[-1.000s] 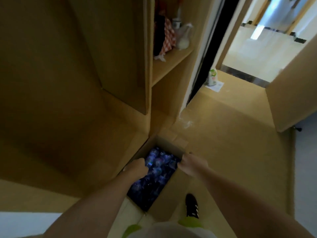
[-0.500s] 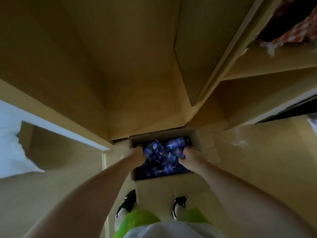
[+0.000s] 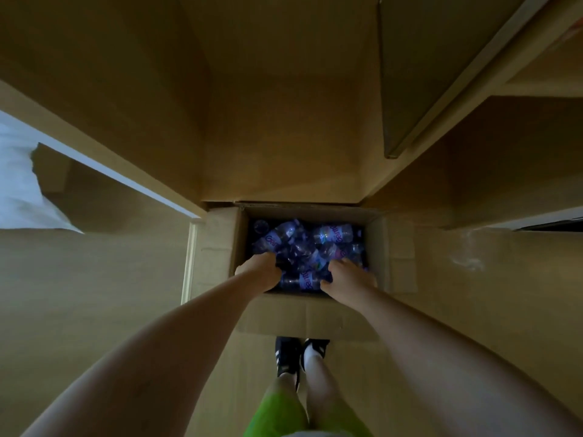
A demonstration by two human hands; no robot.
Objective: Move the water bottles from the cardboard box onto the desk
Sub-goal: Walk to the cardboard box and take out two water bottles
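Observation:
An open cardboard box [image 3: 383, 247] stands on the floor in front of my feet, pushed against a wooden cabinet. Several clear water bottles with blue labels [image 3: 334, 234] lie jumbled inside it. Both my arms reach down into the near side of the box. My left hand [image 3: 260, 272] is curled around a bottle at the near left, fingertips buried among the bottles. My right hand [image 3: 347, 277] is closed over a labelled bottle [image 3: 307, 279] at the near middle. No bottle is lifted clear of the box.
A tall wooden cabinet [image 3: 284, 105] rises behind the box, with an open door panel [image 3: 426, 74] at the right. A wooden panel with a pale edge [image 3: 104, 165] runs diagonally at the left, white fabric [image 3: 19, 184] beyond it. My dark shoes [image 3: 288, 357] stand just behind the box flap.
My view has swung from the doorway down onto the box and come closer. Both hands have moved from the box rim into the bottles and closed on them.

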